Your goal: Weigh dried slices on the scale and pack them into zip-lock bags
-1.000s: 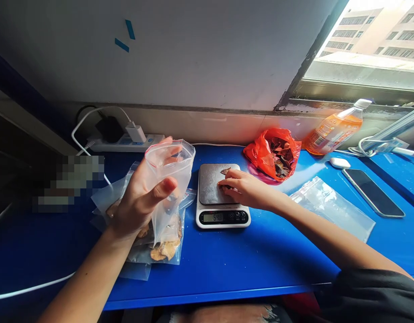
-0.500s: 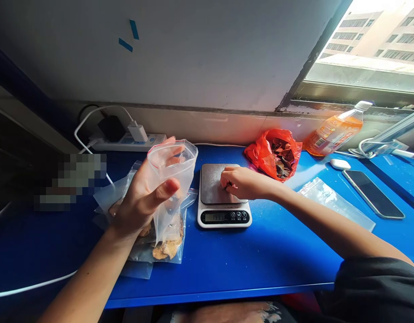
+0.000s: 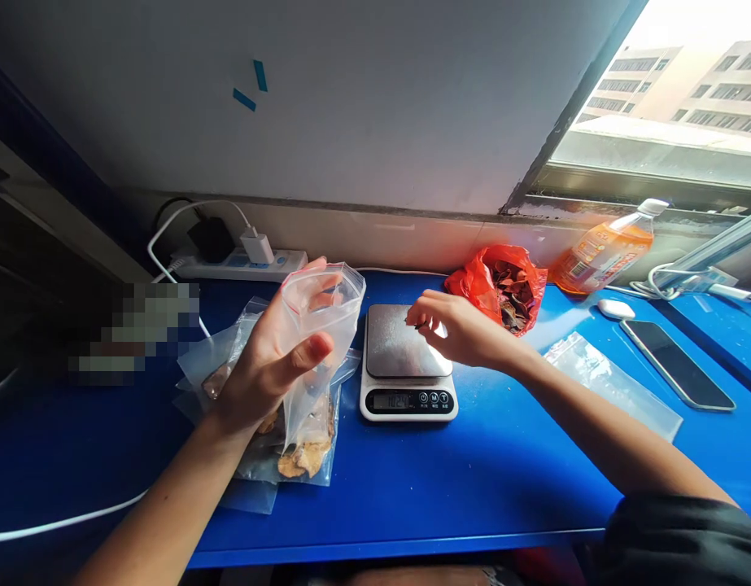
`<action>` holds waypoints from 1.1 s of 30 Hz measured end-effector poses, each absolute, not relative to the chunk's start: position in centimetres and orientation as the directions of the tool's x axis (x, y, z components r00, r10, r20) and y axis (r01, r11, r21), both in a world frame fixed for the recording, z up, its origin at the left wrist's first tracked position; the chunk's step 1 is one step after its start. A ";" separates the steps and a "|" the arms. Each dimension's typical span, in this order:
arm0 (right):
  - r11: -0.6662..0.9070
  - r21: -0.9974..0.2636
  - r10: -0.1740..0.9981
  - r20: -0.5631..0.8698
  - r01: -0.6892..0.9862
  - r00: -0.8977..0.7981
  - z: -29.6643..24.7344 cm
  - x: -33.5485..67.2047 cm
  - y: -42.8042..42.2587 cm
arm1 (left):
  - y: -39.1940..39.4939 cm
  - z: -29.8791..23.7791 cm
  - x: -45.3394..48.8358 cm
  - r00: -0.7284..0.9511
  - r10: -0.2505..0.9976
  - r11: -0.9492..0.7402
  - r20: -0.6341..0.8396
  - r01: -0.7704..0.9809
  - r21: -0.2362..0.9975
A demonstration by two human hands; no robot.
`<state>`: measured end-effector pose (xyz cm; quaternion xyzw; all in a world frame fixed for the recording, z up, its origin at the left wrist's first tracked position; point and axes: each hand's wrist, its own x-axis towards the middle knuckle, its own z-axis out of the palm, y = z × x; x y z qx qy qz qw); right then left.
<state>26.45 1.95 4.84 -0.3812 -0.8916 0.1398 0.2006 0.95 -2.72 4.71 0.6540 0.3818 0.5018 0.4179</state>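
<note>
My left hand (image 3: 268, 366) holds a clear zip-lock bag (image 3: 323, 325) with its mouth spread, fingers behind it and thumb in front. Below that bag lie more clear bags (image 3: 262, 464) with pale brown dried slices (image 3: 305, 460) in them. A white kitchen scale (image 3: 408, 403) stands in the middle, its steel plate (image 3: 390, 346) bare where I can see it. Over the plate's right side, my right hand (image 3: 454, 325) pinches a small dark dried piece (image 3: 419, 326) between its fingertips. Behind this hand sits a red plastic bag (image 3: 473, 281), open, with dark reddish dried slices (image 3: 513, 293) inside.
On the right are a flat clear bag (image 3: 613, 387), a phone (image 3: 677, 366), a white earphone case (image 3: 616, 309) and a bottle of orange drink (image 3: 607, 252). A power strip (image 3: 283, 262) with a charger (image 3: 257, 246) runs along the wall at the back left.
My right hand has lifted slightly off the scale's plate with the dark piece in its fingers. The scale's display has changed. My left hand keeps its hold on the zip-lock bag.
</note>
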 end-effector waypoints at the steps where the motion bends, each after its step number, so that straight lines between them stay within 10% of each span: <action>1: 0.686 -0.393 0.726 0.326 0.612 -0.605 6.1 26.5 1.9 | -2.7 4.6 1.1 0.214 0.921 -0.345 0.325 0.063 0.936; 12: 0.869 -0.361 0.474 0.416 0.337 -0.776 12.1 22.6 0.0 | -3.0 4.5 2.9 0.406 0.872 -0.337 0.272 0.095 0.937; 17: 0.772 -0.413 0.634 0.554 0.484 -0.539 8.8 25.5 2.4 | -3.1 4.2 2.3 0.407 0.876 -0.316 0.259 0.076 0.946; 24: 0.658 -0.299 0.751 0.323 0.691 -0.576 -0.5 28.4 6.0 | -3.2 4.0 2.0 0.390 0.879 -0.327 0.274 0.074 0.942; 33: 0.788 -0.347 0.581 0.694 0.509 -0.426 3.6 27.2 2.9 | -3.2 3.4 2.6 0.423 0.863 -0.326 0.275 0.053 0.944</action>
